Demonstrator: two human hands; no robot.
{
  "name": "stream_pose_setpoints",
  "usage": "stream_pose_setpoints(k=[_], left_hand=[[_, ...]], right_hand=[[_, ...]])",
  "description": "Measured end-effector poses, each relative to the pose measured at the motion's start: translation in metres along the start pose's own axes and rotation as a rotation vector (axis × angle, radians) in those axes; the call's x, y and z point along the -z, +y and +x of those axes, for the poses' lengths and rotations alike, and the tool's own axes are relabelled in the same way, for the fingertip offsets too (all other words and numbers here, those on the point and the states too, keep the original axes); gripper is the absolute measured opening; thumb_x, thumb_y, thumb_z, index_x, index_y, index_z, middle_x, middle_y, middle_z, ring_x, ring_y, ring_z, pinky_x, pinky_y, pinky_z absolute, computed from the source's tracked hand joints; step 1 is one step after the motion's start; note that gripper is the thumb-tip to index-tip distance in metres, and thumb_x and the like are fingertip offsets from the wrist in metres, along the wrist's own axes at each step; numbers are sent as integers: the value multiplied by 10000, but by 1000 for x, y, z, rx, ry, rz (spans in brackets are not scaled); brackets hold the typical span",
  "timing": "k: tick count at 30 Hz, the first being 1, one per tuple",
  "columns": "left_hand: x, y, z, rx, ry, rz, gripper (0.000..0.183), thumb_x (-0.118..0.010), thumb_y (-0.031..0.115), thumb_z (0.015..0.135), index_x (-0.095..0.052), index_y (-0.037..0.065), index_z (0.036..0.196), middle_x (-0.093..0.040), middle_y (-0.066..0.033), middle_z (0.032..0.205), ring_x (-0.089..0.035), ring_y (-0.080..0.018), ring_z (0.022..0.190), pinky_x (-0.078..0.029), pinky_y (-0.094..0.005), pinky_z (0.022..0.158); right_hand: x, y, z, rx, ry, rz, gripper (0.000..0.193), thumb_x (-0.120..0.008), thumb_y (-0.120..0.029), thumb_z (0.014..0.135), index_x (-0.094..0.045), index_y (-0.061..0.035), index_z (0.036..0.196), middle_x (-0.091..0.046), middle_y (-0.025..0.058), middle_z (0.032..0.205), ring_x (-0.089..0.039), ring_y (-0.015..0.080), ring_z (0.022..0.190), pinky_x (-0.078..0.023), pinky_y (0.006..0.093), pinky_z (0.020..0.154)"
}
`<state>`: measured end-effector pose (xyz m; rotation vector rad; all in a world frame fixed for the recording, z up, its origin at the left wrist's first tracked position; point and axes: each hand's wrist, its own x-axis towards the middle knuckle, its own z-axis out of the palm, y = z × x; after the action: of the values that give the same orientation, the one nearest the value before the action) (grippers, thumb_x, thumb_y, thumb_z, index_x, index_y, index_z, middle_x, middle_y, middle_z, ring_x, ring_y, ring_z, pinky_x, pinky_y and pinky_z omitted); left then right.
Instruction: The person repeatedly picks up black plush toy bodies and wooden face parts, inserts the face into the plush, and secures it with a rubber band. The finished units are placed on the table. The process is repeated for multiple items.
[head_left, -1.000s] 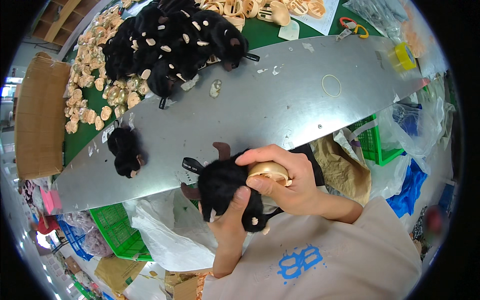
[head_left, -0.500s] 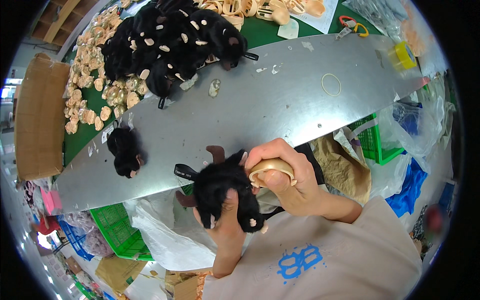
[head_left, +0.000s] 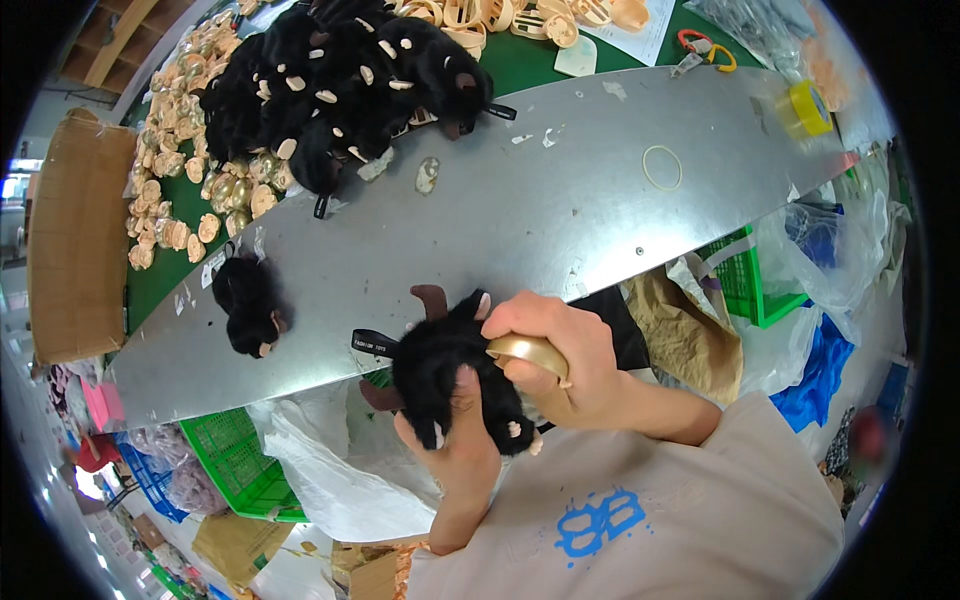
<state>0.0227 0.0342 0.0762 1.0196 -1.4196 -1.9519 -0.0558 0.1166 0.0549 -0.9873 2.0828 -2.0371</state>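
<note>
My left hand (head_left: 462, 440) grips a black plush toy (head_left: 435, 370) from below, its thumb pressed across the fur. The toy has brown ears, small pale feet and a black loop tag (head_left: 373, 342) poking out at the left. My right hand (head_left: 575, 350) is closed around a gold, rounded plastic shell piece (head_left: 530, 350), held against the toy's right side. Where shell and fur meet is partly covered by my fingers. Another black plush toy (head_left: 247, 303) lies on the metal tabletop (head_left: 480, 240) to the left.
A heap of black plush toys (head_left: 340, 85) sits at the far side, beside many gold and beige plastic shells (head_left: 190, 150). Scissors (head_left: 706, 52), yellow tape (head_left: 810, 108) and a rubber band (head_left: 662, 168) lie rightward. Green crates (head_left: 235, 465) stand below the table edge.
The gold shell has moved slightly left and turned against the toy, with the right-hand fingers closing further over it. The toy has shifted and tilted a little in my left hand.
</note>
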Motion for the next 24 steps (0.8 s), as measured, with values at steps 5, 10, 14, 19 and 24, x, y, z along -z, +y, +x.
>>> stream_pose_setpoints(k=[5,10,14,19,24], left_hand=[[9,-7,5,-147,-96,141,348,-639,137,953,-549,-35,1241,-640,-120,1174,-612,-195,1046,-494,-320,899],[-3,9,-1,48,-47,203,349,-613,136,970,-507,-62,1238,-619,-143,1184,-598,-169,1025,-479,-328,917],[7,-7,4,118,-19,149,376,-668,181,948,-518,-31,1220,-617,-92,1127,-583,-134,1003,-489,-296,881],[11,-10,14,224,-72,-21,352,-691,181,933,-547,-23,1180,-619,-78,1125,-574,-123,1008,-477,-271,879],[3,-5,8,108,-59,103,340,-667,195,951,-550,-36,1172,-631,-93,1110,-589,-132,976,-481,-270,846]], right_hand=[[-8,5,-1,138,132,-34,266,-647,-210,942,-568,-8,1097,-628,124,891,-612,235,709,-503,303,624],[2,-6,3,-282,46,253,332,-533,-334,1014,-552,-15,1103,-609,70,861,-567,115,728,-471,253,639],[9,-1,8,-451,-17,429,416,-463,-430,1031,-546,-28,1095,-575,24,829,-505,75,695,-444,224,638],[9,3,7,-470,-11,457,391,-473,-412,1031,-555,-36,1102,-589,38,841,-524,85,699,-452,234,626],[7,5,-1,-193,20,62,276,-606,-263,968,-567,-21,1095,-618,87,870,-602,184,718,-494,289,630]])
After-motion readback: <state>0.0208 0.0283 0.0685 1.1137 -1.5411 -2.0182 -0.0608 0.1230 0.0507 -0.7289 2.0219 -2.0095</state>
